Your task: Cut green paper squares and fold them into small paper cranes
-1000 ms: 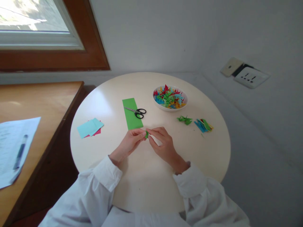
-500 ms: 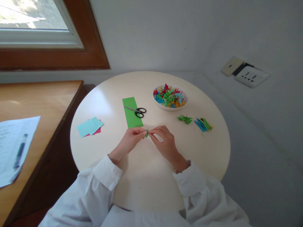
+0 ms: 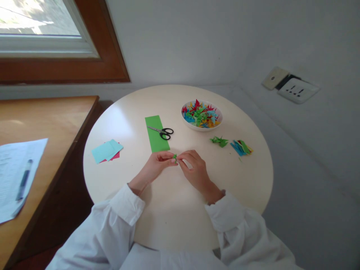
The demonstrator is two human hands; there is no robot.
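Between my fingertips is a small folded green paper piece [image 3: 174,158], partly hidden by them. My left hand [image 3: 160,164] pinches it from the left, thumb in front. From the right, my right hand [image 3: 194,167] pinches its other side with thumb and forefinger. Just beyond my left hand lies a green paper sheet [image 3: 155,137] with black-handled scissors [image 3: 164,132] resting across it. Several small green folded paper cranes [image 3: 219,141] sit to the right of my right hand. Farther back, a white bowl [image 3: 203,129] holds many coloured paper cranes [image 3: 201,114].
A stack of blue, green and yellow paper pieces [image 3: 242,147] lies at the right of the round white table [image 3: 174,225]. Light blue paper squares [image 3: 105,151] over red paper lie at the left. A wooden desk [image 3: 56,112] bears printed sheets [image 3: 11,168] and a pen [image 3: 24,180].
My left fingers have shifted slightly right over the green paper piece, covering more of it. Both hands still hold it in nearly the same spot.
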